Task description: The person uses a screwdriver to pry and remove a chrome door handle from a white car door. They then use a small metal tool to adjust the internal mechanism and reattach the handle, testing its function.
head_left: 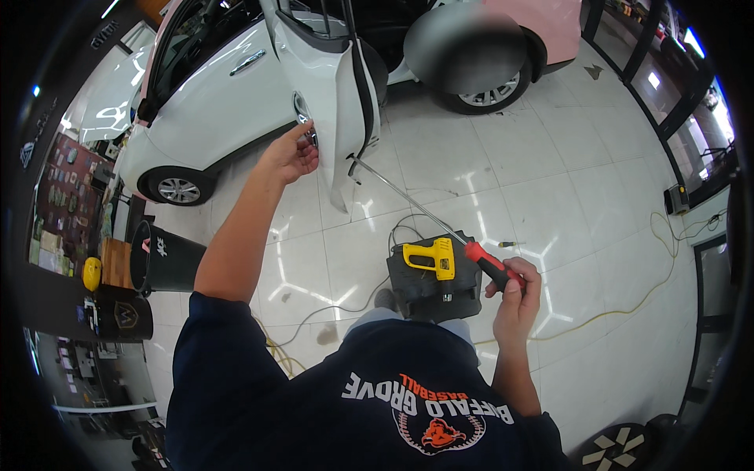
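Note:
A white car door (334, 94) stands swung open, its edge toward me. At its chrome door handle (299, 104) my left hand (292, 159) is closed, with the fingers curled at the handle's lower end. My right hand (520, 302) grips the red and black handle of a long screwdriver (488, 263). Its thin metal shaft slants up and left, and the tip meets the lower edge of the door; whether it sits in a hole there cannot be made out. Below the shaft, a yellow heat gun (444, 257) lies on a black case (412, 294) in front of my legs.
A small screwdriver (510, 244) lies on the tiled floor right of the case. Yellow cord (656, 286) runs across the floor at right. At left stand a black bin (177, 263) and a wall board (67, 204). A round black stool (616, 447) is at lower right.

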Demonstrator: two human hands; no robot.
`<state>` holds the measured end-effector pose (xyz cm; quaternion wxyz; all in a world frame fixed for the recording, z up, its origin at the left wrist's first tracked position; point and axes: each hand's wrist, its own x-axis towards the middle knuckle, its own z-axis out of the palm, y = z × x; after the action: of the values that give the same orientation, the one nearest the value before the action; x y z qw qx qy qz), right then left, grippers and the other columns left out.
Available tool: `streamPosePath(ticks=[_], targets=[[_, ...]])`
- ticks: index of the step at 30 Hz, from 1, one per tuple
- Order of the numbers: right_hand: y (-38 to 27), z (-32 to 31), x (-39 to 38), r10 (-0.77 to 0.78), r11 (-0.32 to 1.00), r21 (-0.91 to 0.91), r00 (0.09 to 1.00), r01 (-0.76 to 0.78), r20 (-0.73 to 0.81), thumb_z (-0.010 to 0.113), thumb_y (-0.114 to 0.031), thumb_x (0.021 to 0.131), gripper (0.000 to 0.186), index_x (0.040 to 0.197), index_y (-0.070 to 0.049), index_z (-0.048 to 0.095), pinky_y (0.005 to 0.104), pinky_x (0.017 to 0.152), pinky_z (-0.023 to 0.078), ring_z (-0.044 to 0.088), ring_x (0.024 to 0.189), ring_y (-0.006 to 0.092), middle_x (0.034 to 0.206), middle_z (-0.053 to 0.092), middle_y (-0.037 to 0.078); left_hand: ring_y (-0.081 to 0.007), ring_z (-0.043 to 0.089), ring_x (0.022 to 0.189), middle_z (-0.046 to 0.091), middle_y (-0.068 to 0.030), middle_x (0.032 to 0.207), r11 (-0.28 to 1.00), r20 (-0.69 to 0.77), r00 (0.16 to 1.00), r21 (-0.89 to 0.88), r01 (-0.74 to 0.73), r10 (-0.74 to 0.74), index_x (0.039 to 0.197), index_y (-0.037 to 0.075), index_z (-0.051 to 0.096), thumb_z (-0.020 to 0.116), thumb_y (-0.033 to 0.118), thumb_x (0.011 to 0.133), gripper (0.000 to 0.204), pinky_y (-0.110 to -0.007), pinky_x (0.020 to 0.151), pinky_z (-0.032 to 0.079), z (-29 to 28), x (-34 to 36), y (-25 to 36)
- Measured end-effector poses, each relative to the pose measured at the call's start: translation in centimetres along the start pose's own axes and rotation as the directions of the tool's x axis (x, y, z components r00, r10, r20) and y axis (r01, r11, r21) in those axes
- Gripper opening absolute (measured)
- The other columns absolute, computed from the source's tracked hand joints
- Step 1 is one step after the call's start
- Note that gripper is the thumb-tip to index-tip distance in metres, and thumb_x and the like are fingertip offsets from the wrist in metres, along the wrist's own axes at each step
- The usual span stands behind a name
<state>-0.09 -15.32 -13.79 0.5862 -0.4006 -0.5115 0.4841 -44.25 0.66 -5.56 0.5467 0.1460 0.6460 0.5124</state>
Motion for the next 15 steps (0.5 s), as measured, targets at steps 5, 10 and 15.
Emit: streamPosePath(ticks=[5, 10, 15], targets=[[1.0, 0.1, 0.3, -0.131, 0.991, -0.038, 0.99, 0.128, -0.059, 0.058, -0.005, 0.088, 0.035, 0.121, -0.002, 0.047, 0.0358, 0.087, 0.051, 0.061, 0.092, 0.0226, 0.123, 0.05, 0.015, -0.0142, 0.052, 0.066, 0.05, -0.0006, 0.072, 0.998, -0.031, 0.999, -0.047, -0.036, 0.034, 0.081, 0.007, 0.056, 0.072, 0.032, 0.088, 0.03, -0.031, 0.064, 0.05, -0.6, 1.7, -0.8], [0.3, -0.3, 0.4, -0.043, 0.999, -0.014, 0.999, 0.043, 0.001, 0.059, -0.002, 0.085, 0.038, 0.121, -0.002, 0.047, 0.035, 0.089, 0.05, 0.06, 0.097, 0.0228, 0.123, 0.05, 0.016, -0.0125, 0.049, 0.064, 0.048, 0.0001, 0.071, 0.996, -0.054, 0.995, -0.026, -0.087, 0.085, 0.08, 0.007, 0.057, 0.068, 0.03, 0.09, 0.027, -0.03, 0.062, 0.048, -0.4, 1.3, -1.2], [-0.6, 0.0, 0.7, -0.008, 0.999, -0.046, 1.0, 0.009, 0.024, 0.056, -0.006, 0.091, 0.029, 0.119, 0.0, 0.049, 0.0305, 0.081, 0.05, 0.061, 0.087, 0.0192, 0.119, 0.05, 0.015, -0.0112, 0.047, 0.063, 0.047, 0.0018, 0.07, 0.985, -0.11, 0.979, 0.052, -0.166, 0.171, 0.079, 0.009, 0.057, 0.064, 0.032, 0.092, 0.027, -0.028, 0.06, 0.046, 0.6, -0.1, -1.5]])
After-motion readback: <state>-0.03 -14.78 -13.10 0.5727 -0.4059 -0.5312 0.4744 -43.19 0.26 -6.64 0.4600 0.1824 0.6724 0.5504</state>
